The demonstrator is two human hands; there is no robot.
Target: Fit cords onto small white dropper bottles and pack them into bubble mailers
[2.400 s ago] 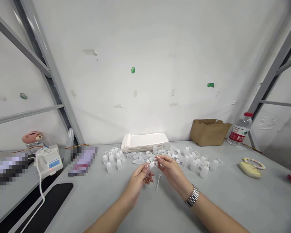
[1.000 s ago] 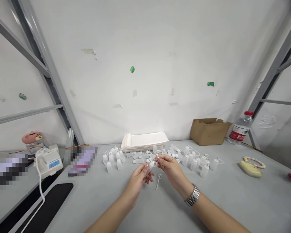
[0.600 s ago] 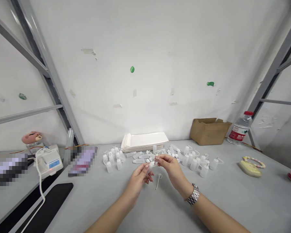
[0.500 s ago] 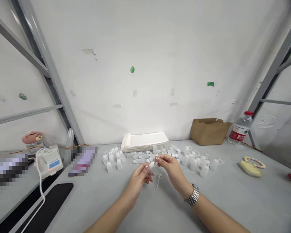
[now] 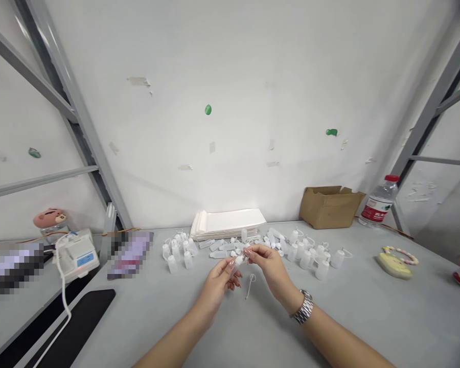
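Observation:
Between the fingers of my left hand [image 5: 221, 276] is a small white plastic dropper bottle [image 5: 238, 261], tilted with its top toward the right. My right hand [image 5: 266, 260] is closed in a pinch at the bottle's tip; what the fingertips grip is too small to make out. A loose white cap strap with a ring [image 5: 250, 286] lies on the table just below the hands. Behind the fingers, loose bottle bodies [image 5: 219, 254] and white caps [image 5: 275, 246] are scattered. Bottles with caps and straps stand in a left group [image 5: 172, 265] and a right group [image 5: 322, 269].
A stack of white paper [image 5: 233, 221] lies against the wall. Right of it stand a cardboard box [image 5: 329, 210] and a water bottle [image 5: 379, 202]. A yellow case with a beaded strap [image 5: 394, 266] lies far right. Left are a phone [image 5: 132, 255], a white device [image 5: 78, 255] and a black mat [image 5: 82, 322].
Both hands keep nearly the same pose around the small bottle. The whole view has shifted very slightly; nothing else has visibly moved.

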